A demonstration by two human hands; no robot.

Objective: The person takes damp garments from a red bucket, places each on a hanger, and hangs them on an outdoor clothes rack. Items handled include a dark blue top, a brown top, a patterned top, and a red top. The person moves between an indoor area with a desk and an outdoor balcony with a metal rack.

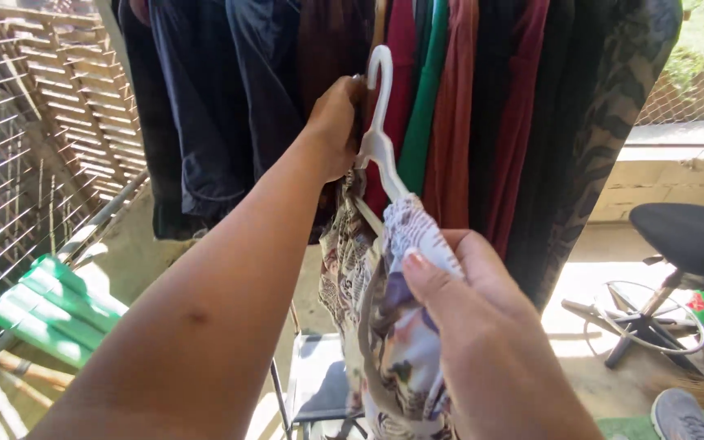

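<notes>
My left hand (334, 122) is raised and closed around the neck of a white plastic hanger (378, 134), just below its hook. A patterned garment in white, brown and purple (401, 342) hangs from that hanger. My right hand (466, 285) grips the garment's cloth where it drapes over the hanger's right arm. Right behind the hanger hangs a row of clothes (450, 106) in dark blue, maroon, green, rust and black.
A wooden lattice fence (67, 90) and wire mesh stand at the left, with a green slatted chair (46, 310) below. A metal-framed chair (315, 383) sits under the garment. At the right are a black swivel stool (678, 244) and grey shoes (698, 415).
</notes>
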